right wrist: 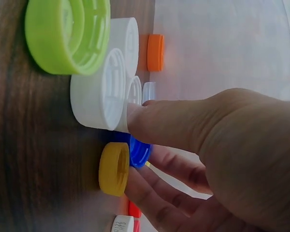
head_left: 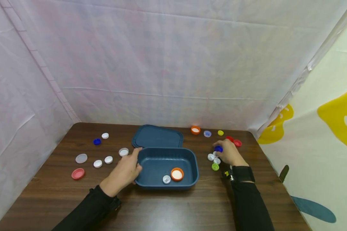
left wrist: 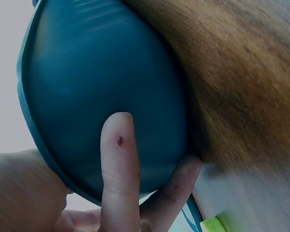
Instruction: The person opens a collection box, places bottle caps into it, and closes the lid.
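Observation:
A dark blue-grey rectangular container (head_left: 167, 185) holds an orange-rimmed white cap (head_left: 177, 174) and a small white cap (head_left: 166, 179). My left hand (head_left: 123, 171) grips its left side; in the left wrist view, fingers press the outer wall (left wrist: 87, 77) while another part of the hand crosses the rim. On the right, my right hand (head_left: 228, 153) reaches over a blue bottle cap (head_left: 218, 149), thumb and fingers spread around it. In the right wrist view the thumb touches or nearly touches a white cap (right wrist: 99, 99), and the fingers lie beside a yellow cap (right wrist: 113, 169).
Behind the container lies its matching lid (head_left: 159, 136). Several caps are scattered at left, including a red one (head_left: 78, 174) and a blue one (head_left: 97, 141). A green cap (head_left: 215, 167), an orange cap (head_left: 195, 130) and red caps (head_left: 237, 143) lie at right. A white curtain (head_left: 167, 64) stands behind.

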A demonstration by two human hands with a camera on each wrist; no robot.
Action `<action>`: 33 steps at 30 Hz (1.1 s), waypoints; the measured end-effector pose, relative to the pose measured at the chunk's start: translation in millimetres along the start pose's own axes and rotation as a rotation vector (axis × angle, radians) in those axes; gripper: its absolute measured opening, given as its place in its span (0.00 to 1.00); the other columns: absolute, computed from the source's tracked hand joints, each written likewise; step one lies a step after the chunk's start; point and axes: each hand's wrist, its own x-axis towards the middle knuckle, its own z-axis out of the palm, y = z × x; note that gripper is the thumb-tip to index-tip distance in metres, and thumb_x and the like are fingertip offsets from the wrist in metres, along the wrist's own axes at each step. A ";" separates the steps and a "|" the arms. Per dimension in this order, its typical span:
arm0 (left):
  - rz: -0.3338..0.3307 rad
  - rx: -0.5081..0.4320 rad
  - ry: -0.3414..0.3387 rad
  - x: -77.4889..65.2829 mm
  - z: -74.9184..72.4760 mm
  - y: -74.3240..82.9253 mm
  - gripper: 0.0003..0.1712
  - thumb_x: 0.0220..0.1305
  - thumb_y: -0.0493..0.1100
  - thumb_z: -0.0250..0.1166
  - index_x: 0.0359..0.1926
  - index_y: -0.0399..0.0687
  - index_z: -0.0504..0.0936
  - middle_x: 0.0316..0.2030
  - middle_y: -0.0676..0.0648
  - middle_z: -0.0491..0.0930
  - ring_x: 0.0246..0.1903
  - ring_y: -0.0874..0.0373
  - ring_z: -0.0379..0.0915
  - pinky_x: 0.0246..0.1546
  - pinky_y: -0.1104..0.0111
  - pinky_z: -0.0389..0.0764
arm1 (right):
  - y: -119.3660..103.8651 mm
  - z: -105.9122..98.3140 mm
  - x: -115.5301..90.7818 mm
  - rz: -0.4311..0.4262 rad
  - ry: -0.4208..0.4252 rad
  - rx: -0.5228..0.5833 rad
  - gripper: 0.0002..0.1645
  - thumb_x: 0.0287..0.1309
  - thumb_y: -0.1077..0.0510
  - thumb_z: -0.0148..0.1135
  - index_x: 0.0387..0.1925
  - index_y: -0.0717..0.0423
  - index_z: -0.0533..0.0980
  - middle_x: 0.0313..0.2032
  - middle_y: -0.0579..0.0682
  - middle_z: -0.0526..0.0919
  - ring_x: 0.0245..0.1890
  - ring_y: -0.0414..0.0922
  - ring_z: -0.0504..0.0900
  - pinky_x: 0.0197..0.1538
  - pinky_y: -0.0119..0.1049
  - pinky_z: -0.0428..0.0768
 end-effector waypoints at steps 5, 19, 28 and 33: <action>0.006 0.000 -0.002 -0.2 -0.4 -0.2 0.42 0.78 0.29 0.62 0.89 0.36 0.64 0.31 0.43 0.82 0.14 0.59 0.80 0.15 0.67 0.84 | -0.2 -2.1 -0.6 -0.001 0.020 0.017 0.18 0.69 0.67 0.79 0.58 0.64 0.91 0.59 0.67 0.92 0.67 0.73 0.86 0.72 0.72 0.87; 0.017 0.011 0.005 -0.2 0.2 -0.6 0.42 0.77 0.28 0.62 0.88 0.35 0.64 0.32 0.42 0.82 0.13 0.60 0.79 0.15 0.67 0.84 | -0.7 -1.0 2.2 0.045 0.082 0.049 0.18 0.75 0.56 0.80 0.58 0.62 0.90 0.56 0.65 0.93 0.60 0.67 0.91 0.64 0.67 0.91; 0.031 0.016 0.013 -0.8 0.2 -1.2 0.42 0.76 0.28 0.62 0.88 0.34 0.64 0.30 0.43 0.82 0.13 0.60 0.79 0.15 0.68 0.83 | -11.3 -3.2 1.0 0.027 0.132 0.027 0.16 0.72 0.62 0.80 0.57 0.62 0.90 0.53 0.66 0.91 0.56 0.66 0.90 0.61 0.67 0.90; 0.029 0.007 0.008 -0.5 1.1 -1.6 0.42 0.77 0.28 0.62 0.88 0.34 0.64 0.30 0.44 0.82 0.13 0.60 0.79 0.15 0.68 0.83 | -20.4 -6.5 2.1 -0.026 0.163 0.018 0.16 0.70 0.62 0.81 0.57 0.60 0.91 0.50 0.63 0.94 0.51 0.61 0.92 0.56 0.62 0.93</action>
